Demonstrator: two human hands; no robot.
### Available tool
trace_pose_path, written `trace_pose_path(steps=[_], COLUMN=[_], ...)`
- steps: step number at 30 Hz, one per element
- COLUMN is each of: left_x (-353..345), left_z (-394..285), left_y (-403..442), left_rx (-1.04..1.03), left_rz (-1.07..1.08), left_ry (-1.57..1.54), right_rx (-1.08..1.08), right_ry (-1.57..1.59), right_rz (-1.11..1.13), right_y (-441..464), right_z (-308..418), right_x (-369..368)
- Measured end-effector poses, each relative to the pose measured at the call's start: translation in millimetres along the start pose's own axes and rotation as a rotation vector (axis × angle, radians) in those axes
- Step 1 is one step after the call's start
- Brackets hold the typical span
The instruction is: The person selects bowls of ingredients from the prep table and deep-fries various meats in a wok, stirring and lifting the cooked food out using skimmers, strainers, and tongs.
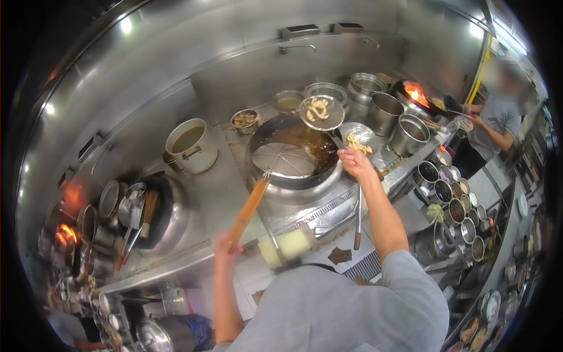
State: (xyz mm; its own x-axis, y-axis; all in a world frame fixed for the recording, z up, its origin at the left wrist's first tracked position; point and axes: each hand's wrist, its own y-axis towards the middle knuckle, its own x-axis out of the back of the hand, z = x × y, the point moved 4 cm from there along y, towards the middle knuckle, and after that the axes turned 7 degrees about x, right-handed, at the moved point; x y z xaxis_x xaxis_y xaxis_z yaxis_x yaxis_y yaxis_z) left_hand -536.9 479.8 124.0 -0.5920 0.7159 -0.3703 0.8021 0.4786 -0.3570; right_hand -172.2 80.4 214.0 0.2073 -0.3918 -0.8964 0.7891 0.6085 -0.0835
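My left hand is closed around the wooden handle of a large wire skimmer. The skimmer's wide mesh head lies over the near left part of a wok of dark oil, which bubbles on its right side. In my right hand is the handle of a smaller round strainer. That strainer is raised over the wok's far right rim, with several pale fried pieces in it. Just beyond my right hand, a perforated metal bowl holds more yellowish pieces.
Metal pots stand right of the wok, and a large pot to its left. A second wok holds ladles and a brush. Seasoning containers line the right side. Flames burn at both ends, and another person works at the right wok.
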Motion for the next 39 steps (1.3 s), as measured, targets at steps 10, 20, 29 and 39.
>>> trace_pose_path(steps=[10,20,29,39], left_x=[-29,-28,-50,-52], left_z=[-15,-67,-140,-125], left_y=[-10,-11,-51,-60], left_rx=[-0.017,-0.155,-0.293,-0.301], left_rz=[-0.023,-0.098,-0.079,-0.006], left_ry=[-0.027,0.094,0.171,0.188], right_rx=[0.462,0.405,-0.048,-0.258], right_ry=[-1.468,-1.187,-0.468,-0.166], right_rz=[-0.755,-0.576,-0.508,-0.213], right_y=[-16,-58,-27,70], right_z=[125,69,-53,-89], right_x=[161,28,16,17])
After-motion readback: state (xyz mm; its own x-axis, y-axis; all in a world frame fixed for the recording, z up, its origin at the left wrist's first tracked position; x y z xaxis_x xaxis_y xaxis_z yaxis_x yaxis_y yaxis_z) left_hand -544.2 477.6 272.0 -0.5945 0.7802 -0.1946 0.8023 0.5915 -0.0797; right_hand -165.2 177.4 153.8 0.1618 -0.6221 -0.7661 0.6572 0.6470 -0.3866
